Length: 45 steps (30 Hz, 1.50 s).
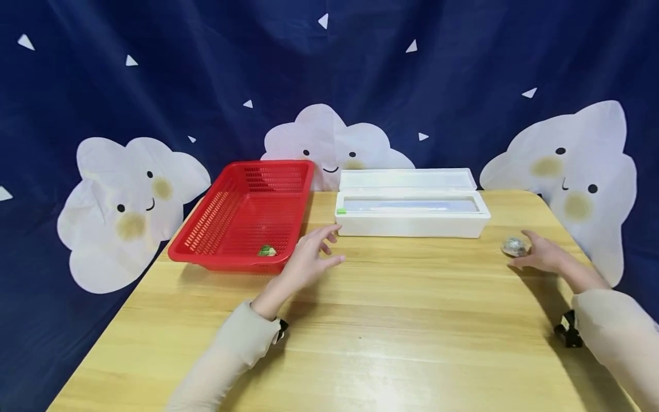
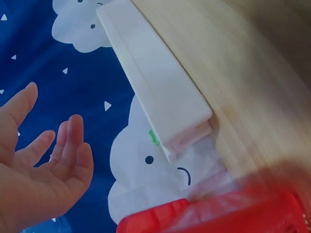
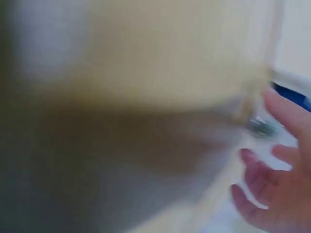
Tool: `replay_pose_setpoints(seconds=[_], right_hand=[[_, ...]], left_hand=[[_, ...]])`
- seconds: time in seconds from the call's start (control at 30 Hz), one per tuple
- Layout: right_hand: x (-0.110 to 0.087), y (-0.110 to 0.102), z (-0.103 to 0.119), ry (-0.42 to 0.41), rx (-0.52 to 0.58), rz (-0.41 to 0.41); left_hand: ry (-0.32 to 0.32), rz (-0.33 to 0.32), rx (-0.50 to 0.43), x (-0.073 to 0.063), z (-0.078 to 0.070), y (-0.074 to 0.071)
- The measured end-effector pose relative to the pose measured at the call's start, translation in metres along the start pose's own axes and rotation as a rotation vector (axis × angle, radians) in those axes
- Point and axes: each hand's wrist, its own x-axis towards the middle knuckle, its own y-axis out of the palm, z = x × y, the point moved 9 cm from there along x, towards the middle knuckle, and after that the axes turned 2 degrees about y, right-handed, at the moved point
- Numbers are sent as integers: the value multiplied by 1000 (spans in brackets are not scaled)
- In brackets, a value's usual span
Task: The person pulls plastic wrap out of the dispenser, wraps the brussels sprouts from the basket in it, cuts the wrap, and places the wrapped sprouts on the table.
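My right hand (image 1: 543, 254) reaches toward a small, rounded, shiny greyish lump (image 1: 513, 247) on the table's right side. Thumb and fingers are spread on either side of the lump, which shows blurred as a greenish-grey shape (image 3: 264, 127) in the right wrist view. The left hand (image 1: 308, 254), fingers loosely extended and holding nothing, hovers between a red plastic basket (image 1: 177, 252) and a long white box (image 1: 412, 225). The box's lid (image 1: 407, 178) stands raised at the back, and a green tab (image 1: 341, 211) sits at its left end. A small green-and-pale piece (image 1: 266, 250) lies in the basket's near right corner.
The wooden table (image 1: 391, 320) runs back to a dark blue curtain (image 1: 319, 68) printed with smiling clouds and white triangles. Basket and box stand side by side along its far part. A black wrist mount (image 1: 568, 330) hangs under the right sleeve.
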Motion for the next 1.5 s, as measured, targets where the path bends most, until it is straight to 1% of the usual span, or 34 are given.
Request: replay_pose_setpoints(seconds=[0.07,0.1,0.23,0.33,0.43,0.47,0.57,0.63,0.73,0.8,0.9,0.97,1.0,1.1,1.17,1.23,1.33,1.4,1.5], right_hand=[[-2,-11,1,-29,-16,-1],[-3,-18,3,-49,-20,-16],[-1,-46,18,-124,-14,-121],[4,-57,35,-171,8,-198],[11,-61,53,-255,31,-292],[14,-60,58,-282,45,-312],[22,-56,72,-371,73,-359],[29,-51,77,-393,92,-358],[37,-43,83,-422,119,-360],[42,-39,85,-442,138,-358],[49,-36,89,-474,170,-345],[54,-36,90,-469,190,-324],[57,-37,90,-460,199,-312],[63,-36,86,-413,211,-286],[66,-35,84,-403,205,-276],[69,-34,82,-391,199,-271],[71,-33,81,-402,203,-284],[71,-35,82,-407,210,-309],[72,-36,84,-415,212,-341]], left_hand=[[-11,-26,-41,9,1,2],[-17,-44,-55,13,1,3],[-70,-115,-99,32,8,8],[-125,-174,-97,46,17,12],[-144,-264,-56,59,27,12],[-146,-299,-43,62,30,12],[-140,-394,-25,72,41,12],[-153,-414,-32,78,50,15],[-183,-384,-39,85,62,23],[-211,-361,-24,88,70,26],[-251,-349,-4,91,80,25],[-285,-326,7,92,87,25],[-304,-302,11,93,90,26],[-372,-182,49,95,101,38],[-412,-106,91,94,107,47],[-442,-61,125,93,112,54],[-469,-56,141,93,115,58],[-483,-66,137,92,116,58],[-488,-84,137,93,117,56]])
